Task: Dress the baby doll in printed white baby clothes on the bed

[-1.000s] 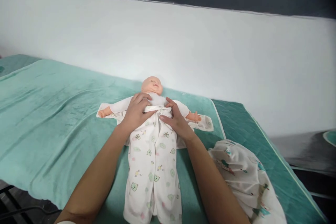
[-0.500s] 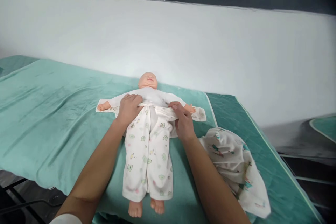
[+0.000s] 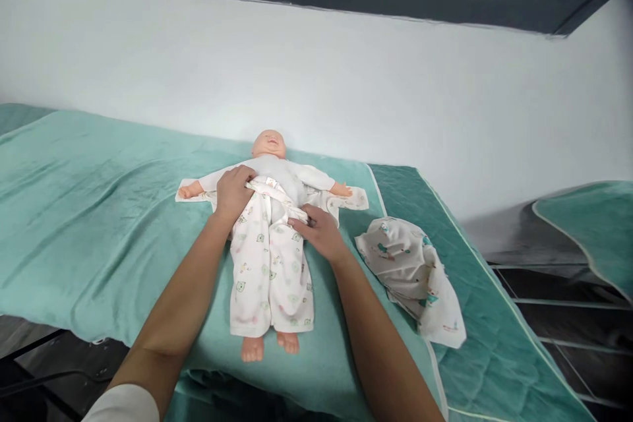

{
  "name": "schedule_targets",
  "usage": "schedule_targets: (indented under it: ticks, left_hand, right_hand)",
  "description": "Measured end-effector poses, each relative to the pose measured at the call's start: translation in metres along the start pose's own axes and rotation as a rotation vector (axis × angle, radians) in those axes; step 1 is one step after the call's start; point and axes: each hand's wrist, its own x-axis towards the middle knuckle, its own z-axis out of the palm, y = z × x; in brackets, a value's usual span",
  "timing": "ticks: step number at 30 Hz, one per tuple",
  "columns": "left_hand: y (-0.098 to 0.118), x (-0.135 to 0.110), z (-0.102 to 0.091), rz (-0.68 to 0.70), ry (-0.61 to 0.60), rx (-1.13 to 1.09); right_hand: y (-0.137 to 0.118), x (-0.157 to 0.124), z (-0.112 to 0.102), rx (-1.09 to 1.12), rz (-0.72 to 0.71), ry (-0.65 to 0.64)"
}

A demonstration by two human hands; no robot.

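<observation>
A baby doll (image 3: 281,171) lies on its back with its arms spread and its bare feet towards me. Printed white pants (image 3: 267,277) cover its legs, the waistband slanting across the belly. My left hand (image 3: 235,194) is closed on the waistband at the doll's side on my left. Lower down, at the other hip, my right hand (image 3: 316,229) pinches the pants' bunched edge. Spread under the doll is a printed white shirt (image 3: 357,198), its sleeves showing beneath the doll's hands.
A crumpled white printed cloth (image 3: 415,277) lies to the right of the doll. Green covers (image 3: 123,211) spread over the bed, and a white wall (image 3: 316,79) rises behind it. Metal bars (image 3: 568,303) stand at the right.
My right hand has moved down along the doll's hip, drawing that side of the waistband lower. My left hand stays at the waistband. The view has shifted slightly right.
</observation>
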Motion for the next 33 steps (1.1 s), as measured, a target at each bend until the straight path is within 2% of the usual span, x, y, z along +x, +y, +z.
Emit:
schedule_targets:
  ticks: [3,7,11,14,19,23,27,30,33]
  left_hand:
    - [0.008,-0.014,-0.009,0.009,0.026,-0.098]
    - [0.027,-0.058,-0.031,0.028,0.037,-0.181]
    - [0.046,-0.104,-0.053,-0.089,-0.014,-0.223]
    - [0.053,-0.121,-0.058,-0.18,-0.054,-0.228]
    - [0.051,-0.121,-0.05,-0.339,-0.1,-0.255]
    - [0.051,-0.118,-0.044,-0.348,-0.124,-0.255]
    - [0.053,-0.116,-0.043,-0.353,-0.101,-0.26]
    - [0.054,-0.115,-0.043,-0.362,-0.095,-0.268]
    - [0.054,-0.114,-0.043,-0.359,-0.1,-0.268]
  right_hand:
    - [0.007,0.003,0.002,-0.082,0.003,0.022]
    - [0.012,0.005,0.009,-0.103,0.023,0.092]
    - [0.01,0.005,0.014,-0.105,0.028,0.148]
    - [0.009,0.004,0.016,-0.103,-0.002,0.171]
    - [0.005,0.004,0.018,-0.083,-0.013,0.192]
    - [-0.007,-0.004,0.017,-0.126,0.025,0.194]
    - [-0.022,-0.029,0.018,-0.136,0.052,0.18]
    - [-0.027,-0.055,0.019,-0.057,0.069,0.111]
    - [-0.028,-0.073,0.02,0.089,0.08,-0.011]
